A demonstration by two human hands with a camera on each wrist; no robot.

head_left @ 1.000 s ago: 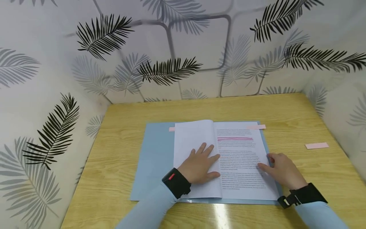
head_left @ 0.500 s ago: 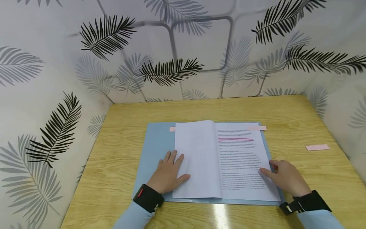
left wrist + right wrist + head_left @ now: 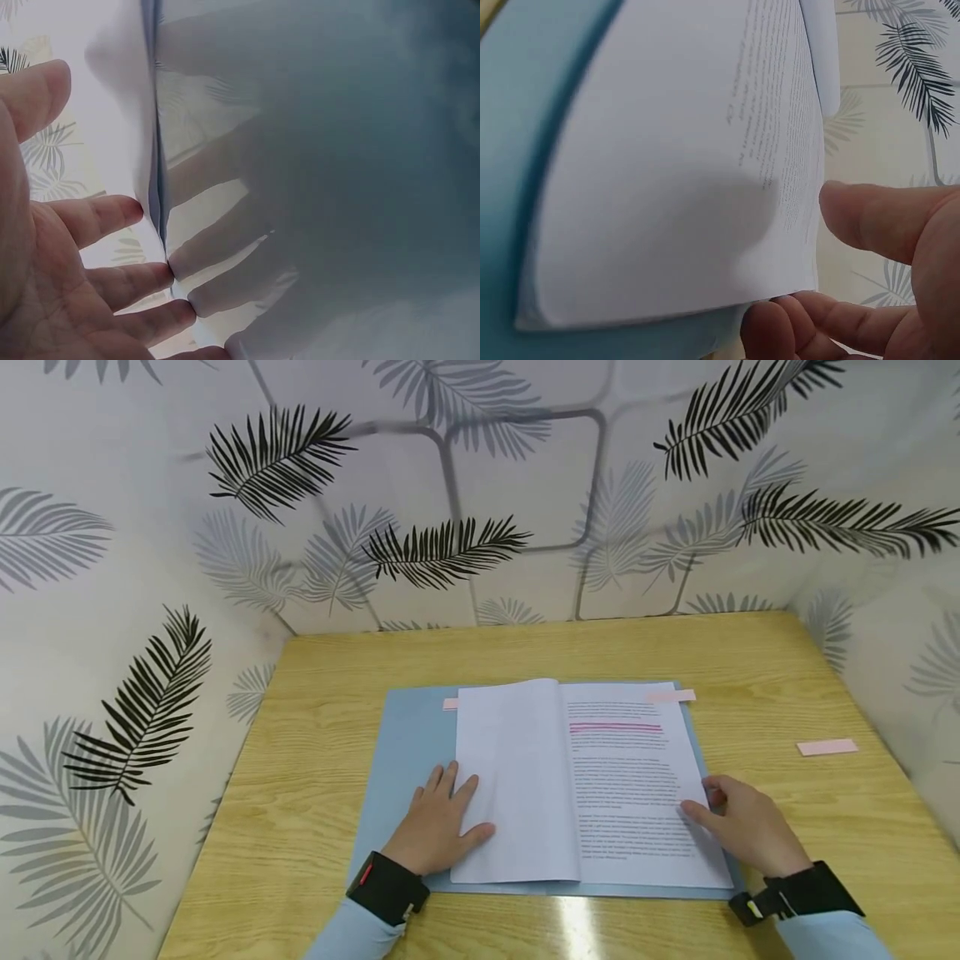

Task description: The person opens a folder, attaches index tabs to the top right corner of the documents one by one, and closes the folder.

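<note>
A blue folder (image 3: pixel 405 727) lies spread on the table, with white pages in it. On its left half is a turned blank page (image 3: pixel 510 777); on the right is a printed page (image 3: pixel 630 793) with pink lines near its top. My left hand (image 3: pixel 435 827) rests, fingers spread, on the folder and the blank page's left edge; the left wrist view has its fingertips (image 3: pixel 124 214) against a glossy sheet. At the folder's right edge, my right hand (image 3: pixel 750 818) holds it, thumb (image 3: pixel 862 217) over the printed page and curled fingers at the edge.
A pink sticky tab (image 3: pixel 671 696) juts from the printed page's upper right, and another pink tab (image 3: pixel 450 703) shows at upper left. A loose pink strip (image 3: pixel 827 747) lies on the wooden table (image 3: pixel 300 718). Leaf-patterned cloth (image 3: pixel 517 485) stands around the table.
The left hand moved left from the middle of the blank page to its left edge, then stayed there. The right hand has kept its place at the right edge.
</note>
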